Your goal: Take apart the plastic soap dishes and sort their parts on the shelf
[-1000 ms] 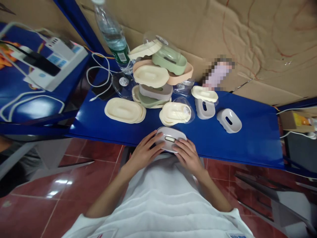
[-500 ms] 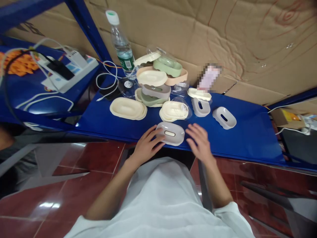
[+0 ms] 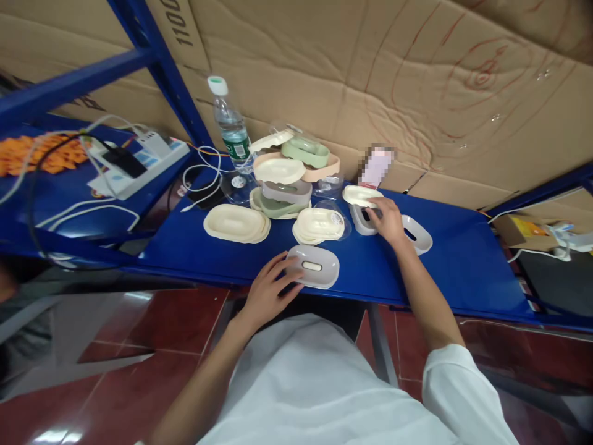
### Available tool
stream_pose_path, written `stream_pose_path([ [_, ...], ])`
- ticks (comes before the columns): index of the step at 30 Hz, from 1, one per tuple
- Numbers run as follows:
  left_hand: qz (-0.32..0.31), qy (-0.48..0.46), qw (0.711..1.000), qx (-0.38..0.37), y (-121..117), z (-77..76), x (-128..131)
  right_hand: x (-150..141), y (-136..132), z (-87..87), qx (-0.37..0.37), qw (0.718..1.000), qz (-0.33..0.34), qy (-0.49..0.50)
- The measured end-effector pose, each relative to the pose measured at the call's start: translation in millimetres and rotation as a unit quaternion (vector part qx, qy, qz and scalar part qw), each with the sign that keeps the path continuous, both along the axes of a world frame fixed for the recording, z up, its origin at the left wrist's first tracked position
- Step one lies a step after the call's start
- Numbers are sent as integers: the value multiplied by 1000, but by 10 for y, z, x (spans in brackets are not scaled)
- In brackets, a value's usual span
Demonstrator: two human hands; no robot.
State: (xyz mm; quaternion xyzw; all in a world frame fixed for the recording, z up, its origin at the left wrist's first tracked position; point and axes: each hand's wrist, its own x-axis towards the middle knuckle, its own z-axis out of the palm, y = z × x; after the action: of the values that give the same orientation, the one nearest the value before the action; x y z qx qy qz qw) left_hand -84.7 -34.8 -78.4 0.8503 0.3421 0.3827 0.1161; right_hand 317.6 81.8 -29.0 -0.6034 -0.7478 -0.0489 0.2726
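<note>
A glossy grey oval soap dish (image 3: pixel 319 276) with a cream insert in its middle slot lies near the table's front edge. My left hand (image 3: pixel 274 283) grips its left end, fingers over the rim and thumb in front. My right hand (image 3: pixel 388 217) reaches farther back, its fingers on the right end of a cream oval tray (image 3: pixel 359 194). That tray rests at the back edge of a grey slotted dish (image 3: pixel 361 222), partly covered by the hand. Behind my right wrist lies another grey slotted dish (image 3: pixel 419 235).
Cream oval trays (image 3: pixel 234 222) lie at left, and a cream dish in clear packaging (image 3: pixel 319 224) at centre. Behind them are stacked green, peach and grey dishes (image 3: pixel 287 191), a water bottle (image 3: pixel 231 133), white cable (image 3: pixel 204 170) and a blurred-out phone (image 3: pixel 376 167). A power strip (image 3: pixel 134 176) sits left.
My right hand has moved back and right, from beside the front grey dish to the cream tray. My left hand stays on the front dish. The camera view has tilted up.
</note>
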Motion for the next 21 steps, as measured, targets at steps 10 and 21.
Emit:
stream_pose_path([
  [10, 35, 19, 999, -13, -11, 17, -58, -326, -1492, 133, 152, 985, -45, 62],
  [21, 76, 34, 997, -4, -42, 69, -71, -358, -1823, 5, -59, 998, 17, 14],
])
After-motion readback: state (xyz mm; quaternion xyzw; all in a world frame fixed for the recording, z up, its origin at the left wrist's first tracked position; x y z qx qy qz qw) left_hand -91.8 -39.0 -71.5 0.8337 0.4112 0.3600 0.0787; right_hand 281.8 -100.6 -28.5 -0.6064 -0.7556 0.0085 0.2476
